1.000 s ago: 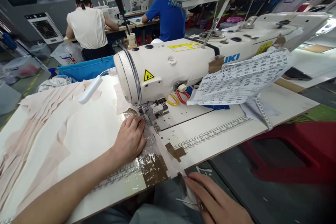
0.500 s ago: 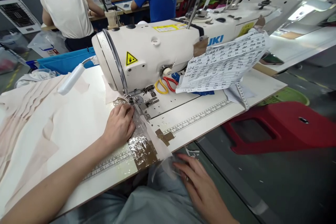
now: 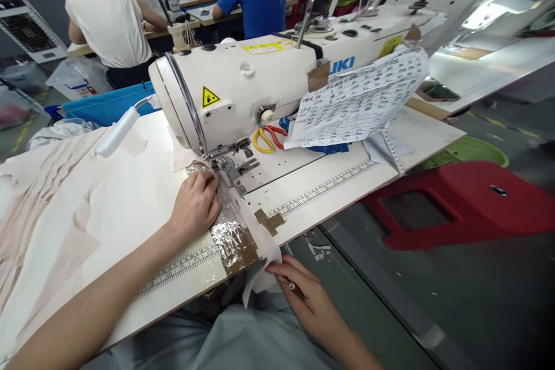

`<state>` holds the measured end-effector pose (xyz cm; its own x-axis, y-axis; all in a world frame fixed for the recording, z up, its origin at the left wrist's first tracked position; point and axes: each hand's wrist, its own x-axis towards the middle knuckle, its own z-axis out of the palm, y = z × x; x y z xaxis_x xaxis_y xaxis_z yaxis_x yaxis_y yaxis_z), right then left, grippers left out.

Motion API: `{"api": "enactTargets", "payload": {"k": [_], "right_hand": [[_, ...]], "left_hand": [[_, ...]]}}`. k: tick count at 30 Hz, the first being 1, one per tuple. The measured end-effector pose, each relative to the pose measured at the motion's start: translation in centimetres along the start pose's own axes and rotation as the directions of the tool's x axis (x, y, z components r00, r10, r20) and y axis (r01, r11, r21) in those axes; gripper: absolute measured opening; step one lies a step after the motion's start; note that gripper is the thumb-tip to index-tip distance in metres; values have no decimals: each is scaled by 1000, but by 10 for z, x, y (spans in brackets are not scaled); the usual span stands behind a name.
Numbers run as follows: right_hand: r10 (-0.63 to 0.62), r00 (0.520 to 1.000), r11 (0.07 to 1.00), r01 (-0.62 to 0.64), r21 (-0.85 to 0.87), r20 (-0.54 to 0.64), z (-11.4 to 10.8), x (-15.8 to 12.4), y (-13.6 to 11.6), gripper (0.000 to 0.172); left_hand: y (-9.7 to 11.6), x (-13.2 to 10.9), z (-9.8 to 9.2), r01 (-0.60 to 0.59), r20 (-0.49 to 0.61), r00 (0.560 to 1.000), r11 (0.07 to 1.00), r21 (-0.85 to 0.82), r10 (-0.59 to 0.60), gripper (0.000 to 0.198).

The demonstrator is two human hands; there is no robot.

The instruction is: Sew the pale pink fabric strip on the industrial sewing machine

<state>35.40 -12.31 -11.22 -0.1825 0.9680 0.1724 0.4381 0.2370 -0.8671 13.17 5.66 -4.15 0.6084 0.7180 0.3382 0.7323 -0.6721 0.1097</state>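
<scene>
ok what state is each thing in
left hand, fingers bent, palm down
right hand, pinching the fabric strip
fabric strip, draped over the edge of the table
written sheet, tilted, creased
sewing machine, running or stopped unclear
red and yellow handled tool, open or shut unclear
lamp at far right, lit

The dark floor [image 3: 489,295] (yellow-lined in places) holds a red stool [image 3: 472,188].
</scene>
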Motion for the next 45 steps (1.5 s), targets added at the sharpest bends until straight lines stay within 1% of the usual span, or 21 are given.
{"api": "enactTargets", "payload": {"k": [2,4,8,11,13,15,17,18,19,21,23,24,26,28,30,31,33,35,38,42,45], "right_hand": [[-45,999,999,45,11,-2,-4,2,-8,31],[-98,995,995,98,10,6,-11,7,-22,33],[-247,968,969,247,10,36,-29,27,-63,36],[-349,934,937,350,8,71,-40,47,-98,37],[-398,913,917,398,19,91,-43,61,-118,38],[-438,889,897,441,1,135,-42,73,-134,39],[-448,871,880,469,-73,203,-38,81,-143,37],[-433,869,874,470,-125,238,-36,83,-145,35],[-404,875,873,456,-174,268,-35,84,-144,31],[-313,895,888,395,-236,318,-32,84,-137,21],[-193,928,920,285,-270,320,-31,83,-124,16],[-144,945,935,228,-273,294,-31,84,-116,16],[-62,980,962,110,-250,192,-32,87,-100,15],[-19,993,980,41,-193,114,-34,93,-85,16],[-20,998,983,29,-183,53,-34,100,-73,15],[-41,999,977,42,-211,8,-34,104,-68,18],[-98,990,946,62,-317,-99,-31,112,-59,24],[-149,977,902,70,-425,-155,-26,119,-52,26],[-176,975,852,80,-518,-139,-19,128,-48,26],[-180,979,821,97,-562,-95,-12,137,-48,28],[-175,981,807,93,-584,-85,-10,142,-50,30]], "left_hand": [[0,0,0,-3,0,1000,1000,-3,3,38],[-1,1,-1,-11,5,1000,1000,9,11,37],[-5,3,-3,-70,-3,998,997,41,70,35],[-10,7,-1,-111,-50,992,990,88,115,31],[-13,12,1,-109,-68,990,981,158,121,29],[-15,17,2,-97,-60,992,968,233,114,27],[-16,22,2,-98,-49,992,954,282,117,25],[-17,24,2,-99,-56,991,955,278,119,24],[-17,26,2,-94,-75,990,963,252,116,23],[-19,27,3,-64,-126,989,988,141,82,20],[-22,27,4,-15,-176,984,1000,-21,11,19],[-23,26,5,3,-189,982,995,-101,-22,18],[-26,26,7,24,-191,979,968,-249,-73,18],[-29,27,7,27,-173,980,932,-362,-95,17],[-31,27,7,36,-148,983,904,-425,-108,17],[-32,28,6,44,-138,984,896,-441,-116,17],[-34,28,6,61,-123,984,888,-456,-131,18],[-34,28,6,71,-117,983,883,-464,-141,18],[-34,27,7,83,-108,982,876,-475,-152,17],[-34,28,8,93,-110,980,872,-481,-165,18],[-33,28,9,83,-126,980,885,-458,-157,17]]}}
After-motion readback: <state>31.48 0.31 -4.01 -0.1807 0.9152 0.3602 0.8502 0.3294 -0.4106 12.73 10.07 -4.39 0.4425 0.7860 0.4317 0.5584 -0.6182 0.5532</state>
